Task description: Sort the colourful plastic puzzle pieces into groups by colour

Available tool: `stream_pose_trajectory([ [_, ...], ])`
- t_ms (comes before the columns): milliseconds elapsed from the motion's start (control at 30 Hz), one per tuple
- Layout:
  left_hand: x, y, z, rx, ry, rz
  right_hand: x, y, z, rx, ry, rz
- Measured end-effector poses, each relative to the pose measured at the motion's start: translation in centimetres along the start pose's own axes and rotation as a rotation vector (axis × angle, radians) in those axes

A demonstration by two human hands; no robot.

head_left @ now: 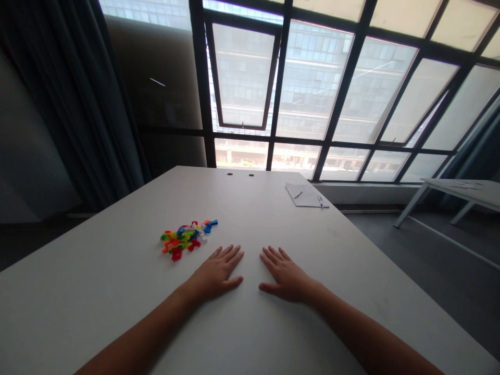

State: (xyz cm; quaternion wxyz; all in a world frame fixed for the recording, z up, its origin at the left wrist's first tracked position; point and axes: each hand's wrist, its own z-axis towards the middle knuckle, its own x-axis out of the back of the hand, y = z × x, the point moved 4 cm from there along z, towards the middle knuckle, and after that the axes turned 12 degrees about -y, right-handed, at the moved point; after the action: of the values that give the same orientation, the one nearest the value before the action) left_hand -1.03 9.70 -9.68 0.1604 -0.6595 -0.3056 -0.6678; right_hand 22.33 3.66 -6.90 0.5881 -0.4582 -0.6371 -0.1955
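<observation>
My left hand point(216, 273) lies palm down on the white table point(250, 333), its fingers stretched out and its thumb apart. Opposite it, my right hand point(287, 276) rests flat in the same way, with a narrow strip of tabletop between the two. Neither holds anything. Just beyond and to the left of my left hand is a loose pile of small plastic pieces point(183, 237) in red, orange, yellow, green, blue and white. The hand does not touch the pile. The exact shape of most pieces is too small to make out.
Sheets of paper point(302, 196) with two pens on them lie near the table's right edge. Two round holes point(240, 174) sit near the far edge. A second table point(464, 190) stands to the right, a dark curtain point(78, 94) hangs at left, and windows point(312, 78) fill the back.
</observation>
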Motion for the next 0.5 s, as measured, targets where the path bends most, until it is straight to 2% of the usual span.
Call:
stream_pose_trajectory([
  [500,-0.01,0.06,-0.12,-0.008,0.014,0.012,-0.11,0.15,0.06,-0.001,0.008,0.011],
])
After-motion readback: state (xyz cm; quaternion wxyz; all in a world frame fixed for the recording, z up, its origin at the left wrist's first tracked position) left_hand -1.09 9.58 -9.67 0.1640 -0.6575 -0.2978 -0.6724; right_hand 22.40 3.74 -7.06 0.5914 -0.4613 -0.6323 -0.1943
